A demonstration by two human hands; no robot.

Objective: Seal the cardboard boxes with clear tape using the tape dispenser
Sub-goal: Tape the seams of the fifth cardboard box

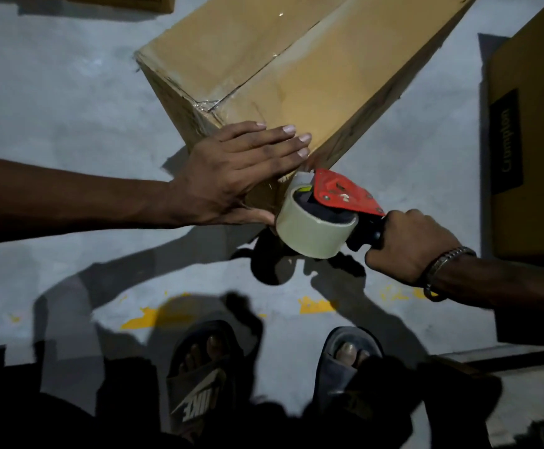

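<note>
Box (296, 76) taped shut, contents hidden.

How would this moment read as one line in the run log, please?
step: taping near corner of cardboard box | left hand: flat on box | right hand: grips tape dispenser handle | centre seam: already taped

A long brown cardboard box (296, 76) lies on the floor, its top flaps closed along a centre seam already covered with clear tape that wrinkles at the near end. The left hand's straight fingers (283, 140) press flat on its near top corner. Just below those fingertips, a red tape dispenser (338, 196) with a black handle meets the box's near edge, its roll of clear tape (312, 231) hanging beside the thumb.
</note>
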